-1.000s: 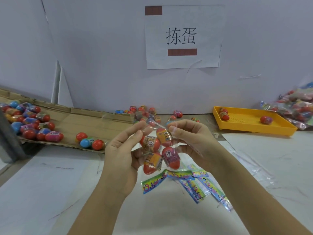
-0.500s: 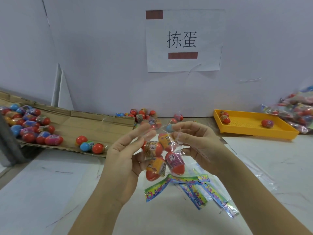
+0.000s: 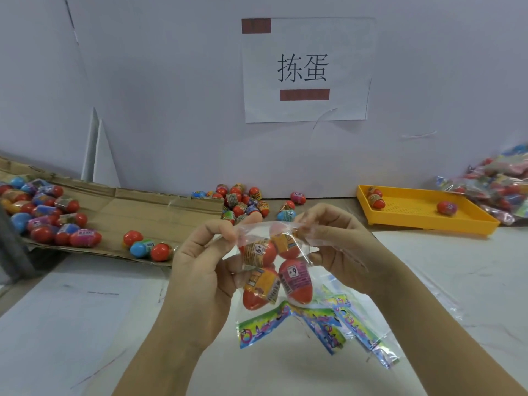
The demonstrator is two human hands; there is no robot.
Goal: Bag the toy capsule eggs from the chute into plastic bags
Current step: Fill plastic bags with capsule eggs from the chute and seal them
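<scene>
Hands (image 3: 197,270) (image 3: 343,252) pinch bag (image 3: 257,232); eggs (image 3: 295,281) labelled "6+".

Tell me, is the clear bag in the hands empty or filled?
Filled: four capsule eggs show through the bag, which the left hand and right hand pinch at its top.

One held bag (image 3: 281,228): four eggs (image 3: 295,280). One yellow tray (image 3: 428,224): three loose eggs (image 3: 446,208). One sign (image 3: 307,70).

A plain pale lilac-grey wall (image 3: 171,81) backs the white counter (image 3: 71,324). A white paper sign (image 3: 307,70) with two black characters hangs on it, evenly lit.
</scene>
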